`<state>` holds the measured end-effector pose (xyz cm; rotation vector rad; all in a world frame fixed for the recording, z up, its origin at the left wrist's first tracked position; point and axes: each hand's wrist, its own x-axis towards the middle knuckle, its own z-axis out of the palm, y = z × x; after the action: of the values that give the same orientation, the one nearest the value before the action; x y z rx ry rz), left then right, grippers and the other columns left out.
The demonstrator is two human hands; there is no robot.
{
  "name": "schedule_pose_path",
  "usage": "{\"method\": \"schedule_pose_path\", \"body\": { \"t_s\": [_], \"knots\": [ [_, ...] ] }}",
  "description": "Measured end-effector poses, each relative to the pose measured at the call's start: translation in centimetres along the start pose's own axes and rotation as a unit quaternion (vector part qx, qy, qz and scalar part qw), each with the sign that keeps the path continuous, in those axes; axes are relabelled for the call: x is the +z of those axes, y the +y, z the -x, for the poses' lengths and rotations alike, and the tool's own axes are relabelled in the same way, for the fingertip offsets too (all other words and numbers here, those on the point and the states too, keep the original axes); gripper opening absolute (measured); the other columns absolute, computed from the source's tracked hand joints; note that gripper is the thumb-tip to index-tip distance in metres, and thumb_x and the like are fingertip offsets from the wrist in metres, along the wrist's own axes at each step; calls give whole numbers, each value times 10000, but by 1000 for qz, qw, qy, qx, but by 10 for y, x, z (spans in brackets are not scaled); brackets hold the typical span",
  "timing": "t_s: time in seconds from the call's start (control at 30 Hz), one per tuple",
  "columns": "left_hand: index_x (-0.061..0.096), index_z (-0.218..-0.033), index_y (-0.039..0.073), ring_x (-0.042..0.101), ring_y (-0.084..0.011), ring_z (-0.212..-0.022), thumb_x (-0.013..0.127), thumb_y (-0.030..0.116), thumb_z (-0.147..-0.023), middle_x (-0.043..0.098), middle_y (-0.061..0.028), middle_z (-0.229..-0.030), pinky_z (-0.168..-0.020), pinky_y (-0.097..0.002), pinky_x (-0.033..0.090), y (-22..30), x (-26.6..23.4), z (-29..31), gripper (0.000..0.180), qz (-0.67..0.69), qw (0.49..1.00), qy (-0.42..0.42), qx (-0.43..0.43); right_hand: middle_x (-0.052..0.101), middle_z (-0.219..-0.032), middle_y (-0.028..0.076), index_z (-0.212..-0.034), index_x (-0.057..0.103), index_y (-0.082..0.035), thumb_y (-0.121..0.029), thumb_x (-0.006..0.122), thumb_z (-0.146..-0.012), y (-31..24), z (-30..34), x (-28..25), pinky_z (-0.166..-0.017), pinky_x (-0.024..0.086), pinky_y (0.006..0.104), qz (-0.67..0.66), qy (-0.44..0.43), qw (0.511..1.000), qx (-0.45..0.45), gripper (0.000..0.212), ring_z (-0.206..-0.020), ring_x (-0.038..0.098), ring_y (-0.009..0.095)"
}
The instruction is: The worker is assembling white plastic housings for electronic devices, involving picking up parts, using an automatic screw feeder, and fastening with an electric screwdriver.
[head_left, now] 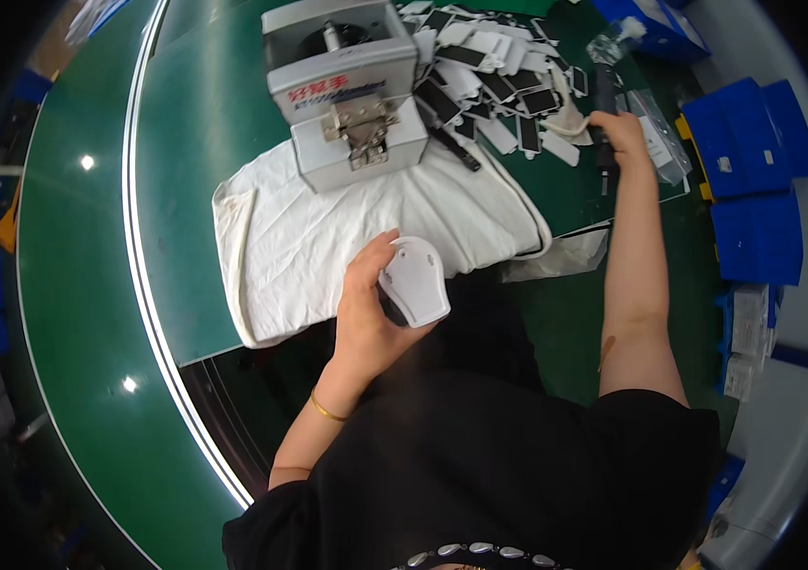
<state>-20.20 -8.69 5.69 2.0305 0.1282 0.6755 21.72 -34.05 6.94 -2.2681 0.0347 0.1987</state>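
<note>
My left hand (366, 304) is closed around the edge of a white plastic housing shell (415, 283), wide at one end and narrower at the other, held over the front edge of the cloth. Its hollow side with small posts faces up. Reaching out to the far right, my right hand (621, 135) has its fingers round a black electric screwdriver (604, 95). The tool stands roughly upright in view, its thin bit pointing toward me. A clear plastic bag (656, 142) lies just right of that hand.
A grey metal machine (356, 142) with a clamp stands on a white cloth (328, 237) on the green table. Behind it lies a pile of white and black flat pieces (490, 71). Blue bins (741, 142) line the right side. A bright light strip (133, 190) runs along the left.
</note>
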Motion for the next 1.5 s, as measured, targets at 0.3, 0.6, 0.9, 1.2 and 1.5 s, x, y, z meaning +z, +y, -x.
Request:
{"method": "schedule_pose_path", "body": {
  "t_s": [0.3, 0.6, 0.9, 1.2, 1.5],
  "knots": [
    [521, -1215, 106, 528, -385, -1229, 899, 92, -600, 521, -196, -1378, -993, -439, 468, -2, -9, -1, 722, -32, 999, -8, 26, 518, -1133, 102, -1394, 401, -33, -1, 577, -830, -119, 133, 27, -1031, 406, 442, -540, -445, 674, -239, 591, -1069, 520, 231],
    [627, -1280, 162, 520, -383, -1221, 869, 80, -591, 502, -188, -1406, -989, -440, 479, 2, -14, 2, 735, -48, 998, -35, 27, 634, -943, 69, -1158, 508, -3, 13, 737, -810, -241, 237, 101, -765, 497, 292, -348, -282, 814, -370, 416, -829, 616, 148],
    [615, -1322, 174, 513, -392, -1239, 857, 54, -578, 498, -195, -1384, -987, -438, 485, 2, -17, 5, 791, -44, 998, -33, 31, 604, -1053, 84, -1227, 513, -1, -36, 824, -747, -271, 254, 114, -803, 507, 294, -189, -119, 850, -478, 573, -956, 614, 150],
    [646, -1283, 150, 537, -401, -1227, 854, 52, -574, 538, -200, -1342, -999, -443, 479, -2, -10, 5, 745, -32, 999, -7, 35, 625, -743, 80, -1180, 493, 18, -46, 718, -853, -254, 234, 151, -559, 496, 262, -521, -292, 667, -446, 401, -582, 607, 148],
    [620, -1312, 153, 516, -413, -1233, 863, 46, -558, 503, -208, -1371, -981, -446, 490, -3, -14, 6, 799, -27, 999, -9, 34, 511, -756, 66, -1344, 344, -60, -96, 583, -922, -195, 295, 74, -713, 476, 383, -195, -234, 814, -494, 486, -666, 546, 166]
  ]
}}
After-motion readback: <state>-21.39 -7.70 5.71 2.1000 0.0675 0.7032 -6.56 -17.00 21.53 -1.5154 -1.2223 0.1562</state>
